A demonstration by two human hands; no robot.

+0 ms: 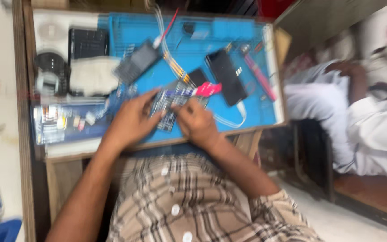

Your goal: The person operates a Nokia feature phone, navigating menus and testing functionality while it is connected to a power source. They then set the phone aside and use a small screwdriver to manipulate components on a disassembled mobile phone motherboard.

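Note:
The picture is blurred by motion. My left hand rests on the left side of an opened dark phone body lying on a blue work mat, its fingers pressing the phone's edge. My right hand grips a tool with a pink and blue handle whose tip points at the phone's inside. A checked shirt covers my body below the table.
On the mat lie a black phone, a smaller dark device, a pink pen-like tool, a white cable and a white cloth. Small parts boxes stand at left. A person in white sits at right.

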